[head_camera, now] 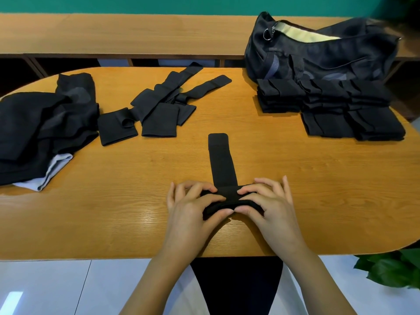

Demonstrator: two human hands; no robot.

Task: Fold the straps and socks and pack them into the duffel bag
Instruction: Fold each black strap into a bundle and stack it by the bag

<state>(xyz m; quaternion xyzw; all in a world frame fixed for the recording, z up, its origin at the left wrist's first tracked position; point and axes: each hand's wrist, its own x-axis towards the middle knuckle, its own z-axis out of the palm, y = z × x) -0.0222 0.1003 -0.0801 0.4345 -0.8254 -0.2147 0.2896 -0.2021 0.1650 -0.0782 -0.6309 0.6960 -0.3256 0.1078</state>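
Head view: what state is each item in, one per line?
duffel bag: unzipped, mouth gaping.
strap: near end folded over, far end flat.
left hand: pinches the strap's fold.
right hand: pinches the same fold.
loose straps: unfolded, overlapping.
folded stack: folded, piled before the bag.
dark cloth pile: unfolded, heaped.

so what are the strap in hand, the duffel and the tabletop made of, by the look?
Strap: matte black fabric, likely elastic webbing; lies limp, with a separate patch at the far end, maybe hook-and-loop.
Duffel bag: black synthetic cloth, slight sheen, slumped; metal ring near its opening.
Table: wood grain under a glossy finish showing glare; veneer or laminate, cannot tell.
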